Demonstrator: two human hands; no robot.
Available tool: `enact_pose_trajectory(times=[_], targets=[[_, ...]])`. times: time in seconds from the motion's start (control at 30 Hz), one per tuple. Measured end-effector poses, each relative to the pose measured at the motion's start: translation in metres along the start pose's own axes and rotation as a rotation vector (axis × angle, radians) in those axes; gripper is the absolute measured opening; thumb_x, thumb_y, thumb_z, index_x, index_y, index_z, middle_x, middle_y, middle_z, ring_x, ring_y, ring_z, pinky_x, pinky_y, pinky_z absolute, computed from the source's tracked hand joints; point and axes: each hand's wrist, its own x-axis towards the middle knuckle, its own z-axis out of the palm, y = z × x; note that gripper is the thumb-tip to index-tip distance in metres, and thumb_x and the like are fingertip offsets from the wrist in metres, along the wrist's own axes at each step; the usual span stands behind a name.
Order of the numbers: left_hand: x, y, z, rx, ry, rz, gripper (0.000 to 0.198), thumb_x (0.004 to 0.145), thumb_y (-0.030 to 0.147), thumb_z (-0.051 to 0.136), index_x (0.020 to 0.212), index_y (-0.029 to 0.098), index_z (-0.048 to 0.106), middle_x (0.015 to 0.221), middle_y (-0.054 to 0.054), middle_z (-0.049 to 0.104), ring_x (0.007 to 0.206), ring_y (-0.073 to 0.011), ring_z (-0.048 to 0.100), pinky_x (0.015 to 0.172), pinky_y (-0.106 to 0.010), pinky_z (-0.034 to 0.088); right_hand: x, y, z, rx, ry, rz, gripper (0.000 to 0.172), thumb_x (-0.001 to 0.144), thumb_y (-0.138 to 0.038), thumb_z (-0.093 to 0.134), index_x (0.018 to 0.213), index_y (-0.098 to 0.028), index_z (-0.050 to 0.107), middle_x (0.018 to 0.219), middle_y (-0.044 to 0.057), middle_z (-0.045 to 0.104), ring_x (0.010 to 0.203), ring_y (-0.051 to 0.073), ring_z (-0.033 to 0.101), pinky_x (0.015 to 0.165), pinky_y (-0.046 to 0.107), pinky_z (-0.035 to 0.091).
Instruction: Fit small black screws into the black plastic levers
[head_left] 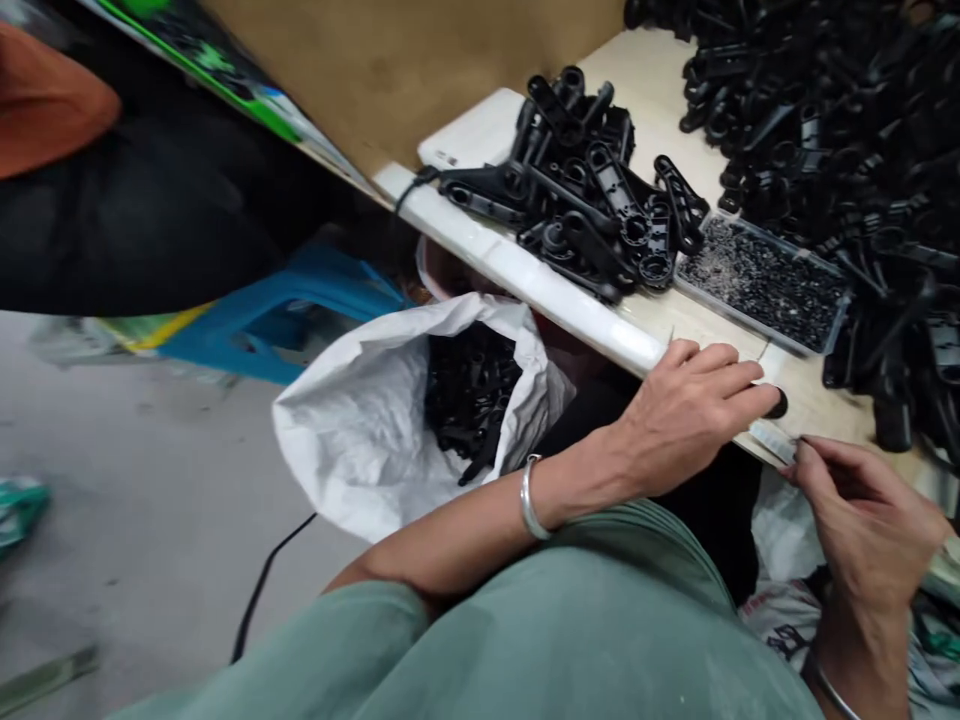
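Observation:
My left hand (686,410) is closed at the table's front edge, its fingers curled over a black plastic part (781,403). Only a rounded end of that part shows past the index finger; the rest is hidden. Close by on the right, my right hand (870,505) has thumb and forefinger pinched together at the edge. A tiny dark bit seems to be at those fingertips, too small to name. Behind both hands lies a clear plastic box (765,280) full of tiny black and greyish pieces. Left of it is a heap of black plastic arm-shaped parts (585,190).
A larger pile of similar black parts (825,120) covers the table's right side. Below the table edge (525,265), an open white sack (352,420) holds more black pieces. A blue stool (300,290) stands on the floor at left, near a person in dark clothing (142,210).

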Motion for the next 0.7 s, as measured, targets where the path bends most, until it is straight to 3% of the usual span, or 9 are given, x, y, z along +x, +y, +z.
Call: enact_pose_trajectory(times=[0.17,0.37,0.7], targets=[[0.005,-0.002,0.009,0.075,-0.107,0.031,0.021,0.101,0.012,0.046,0.11,0.017,0.064,0.109,-0.003,0.074,0.101,-0.0191,0.06,0.083,-0.035,0.034,0.015,-0.014,0.001,-0.041,0.005,-0.174,0.008,0.088,-0.026,0.068,0.084,-0.021,0.072,0.074,0.0,0.074,0.061,0.015,0.068,0.06,0.028,0.053],[0.004,-0.005,0.016,0.008,-0.075,-0.009,0.019,0.099,0.011,0.049,0.111,0.016,0.063,0.103,-0.002,0.073,0.097,-0.0188,0.059,0.082,-0.034,0.036,0.021,-0.017,0.001,-0.073,-0.007,-0.261,0.008,0.089,-0.02,0.065,0.082,-0.02,0.069,0.073,0.0,0.073,0.06,0.014,0.067,0.064,0.027,0.055],[-0.003,-0.001,0.025,-0.316,0.03,-0.033,0.027,0.095,0.002,0.047,0.115,0.013,0.061,0.105,-0.006,0.07,0.101,-0.0184,0.058,0.092,-0.03,0.048,0.03,-0.025,0.002,-0.164,-0.063,-0.385,0.008,0.092,-0.017,0.062,0.087,-0.021,0.067,0.076,0.002,0.073,0.065,0.015,0.068,0.064,0.028,0.054]])
